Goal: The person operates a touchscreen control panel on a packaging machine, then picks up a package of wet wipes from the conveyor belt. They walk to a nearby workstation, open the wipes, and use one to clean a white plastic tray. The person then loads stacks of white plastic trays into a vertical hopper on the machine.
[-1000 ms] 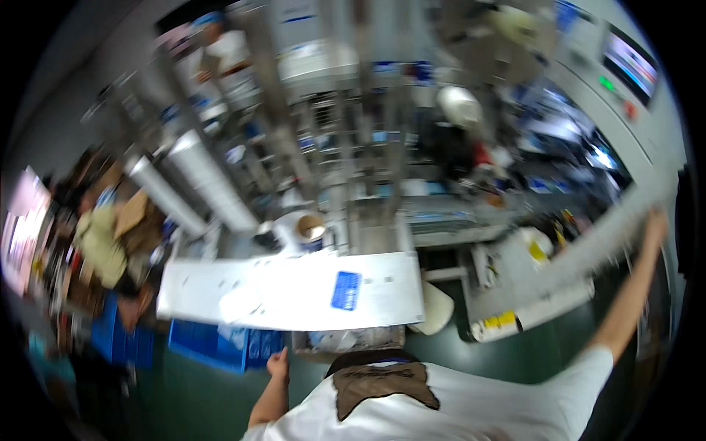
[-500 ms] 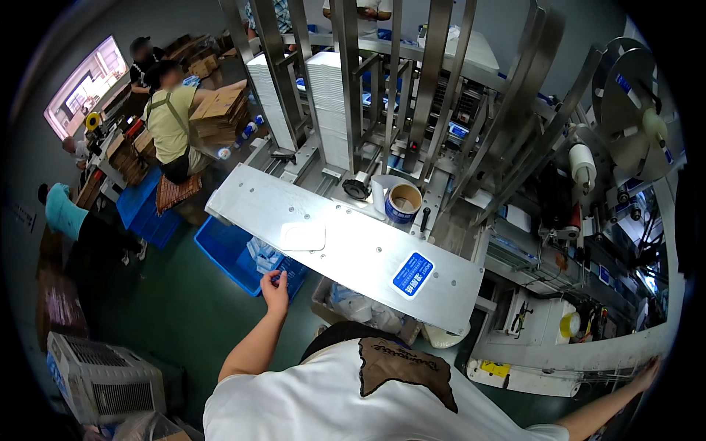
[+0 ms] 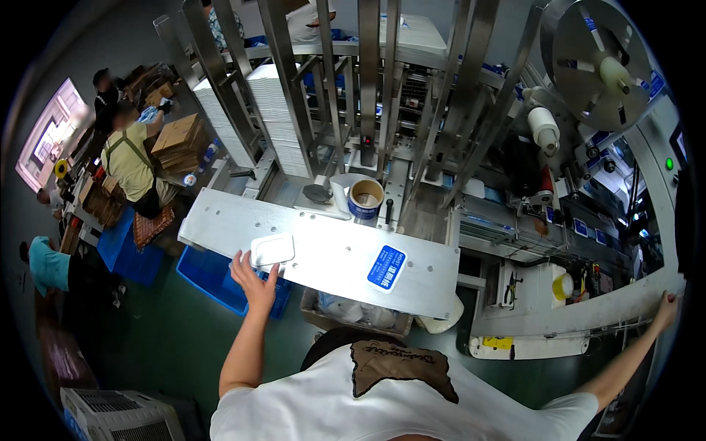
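Left hand (image 3: 255,287) spread open, apparently empty, just beside a white rounded piece (image 3: 272,250) on the metal surface (image 3: 320,270), near its left end; a careless nudge could drop it into the blue bin (image 3: 218,284) below. Right hand (image 3: 666,312) curls at far right; I cannot tell its hold.

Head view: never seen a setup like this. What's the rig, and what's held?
No robot here: these are a person's bare hands, seen from above by a head-worn fisheye camera, hence the bent edges. In front stands a machine with tall metal uprights. On its metal plate lie a white rounded piece and a blue label. The left hand is spread beside the white piece, not gripping it. The right hand reaches far right, by the machine's pale frame; its grip is unclear.
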A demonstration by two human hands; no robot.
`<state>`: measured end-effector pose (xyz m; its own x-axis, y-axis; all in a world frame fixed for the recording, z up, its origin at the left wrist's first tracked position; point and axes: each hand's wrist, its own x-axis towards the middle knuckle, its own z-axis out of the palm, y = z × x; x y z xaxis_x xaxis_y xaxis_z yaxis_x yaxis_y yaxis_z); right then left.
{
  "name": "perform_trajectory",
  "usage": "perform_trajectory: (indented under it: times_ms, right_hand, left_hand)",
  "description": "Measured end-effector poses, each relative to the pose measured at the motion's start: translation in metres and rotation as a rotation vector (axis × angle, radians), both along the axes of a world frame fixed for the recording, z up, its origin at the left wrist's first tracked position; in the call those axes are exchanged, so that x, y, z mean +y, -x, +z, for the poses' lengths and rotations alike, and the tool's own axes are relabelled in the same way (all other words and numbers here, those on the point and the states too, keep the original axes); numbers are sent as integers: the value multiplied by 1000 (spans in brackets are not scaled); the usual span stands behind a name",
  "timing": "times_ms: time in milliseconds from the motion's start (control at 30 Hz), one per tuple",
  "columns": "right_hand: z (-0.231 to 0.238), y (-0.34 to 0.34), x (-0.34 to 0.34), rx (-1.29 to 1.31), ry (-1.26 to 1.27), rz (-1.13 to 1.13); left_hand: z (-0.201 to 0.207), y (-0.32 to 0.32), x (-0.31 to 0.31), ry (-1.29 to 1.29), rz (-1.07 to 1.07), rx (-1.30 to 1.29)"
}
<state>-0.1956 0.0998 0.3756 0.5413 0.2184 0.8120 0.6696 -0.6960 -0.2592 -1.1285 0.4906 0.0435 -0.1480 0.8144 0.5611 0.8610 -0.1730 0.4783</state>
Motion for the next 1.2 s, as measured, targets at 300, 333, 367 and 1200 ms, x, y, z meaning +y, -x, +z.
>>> perform_trajectory:
  times_ms: [300, 333, 367, 1200]
  right_hand:
    - [-170, 256, 185, 707, -129, 1061]
    - [-183, 298, 209, 802, -47, 1168]
    - [-188, 345, 238, 958, 9, 1249]
    - [-252, 840, 463, 999, 525, 1448]
  left_hand:
    - [-9, 9, 20, 250, 10, 18]
    - [-6, 9, 20, 241, -12, 1]
    - [-5, 11, 17, 231, -18, -6]
    - [12, 145, 55, 529, -771, -952]
